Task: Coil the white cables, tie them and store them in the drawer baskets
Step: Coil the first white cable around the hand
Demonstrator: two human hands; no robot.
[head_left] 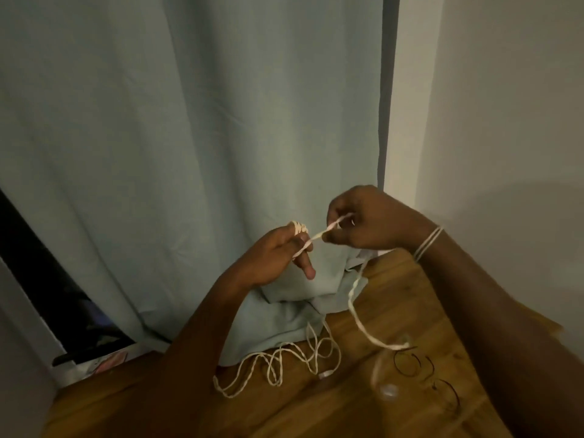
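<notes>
White cable pinched by both hands' grip, blurred clear object unidentifiable

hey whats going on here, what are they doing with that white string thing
A person is winding a white cable by hand above a wooden table. The left hand has a few turns wrapped around its fingertips, and the right hand pinches the strand close by, holding it taut between the two. The rest of the cable hangs down and lies in loose loops on the table, in front of a pale curtain. A pair of thin-framed glasses lies nearby. Nothing is tied yet, and no drawer is in view.
</notes>
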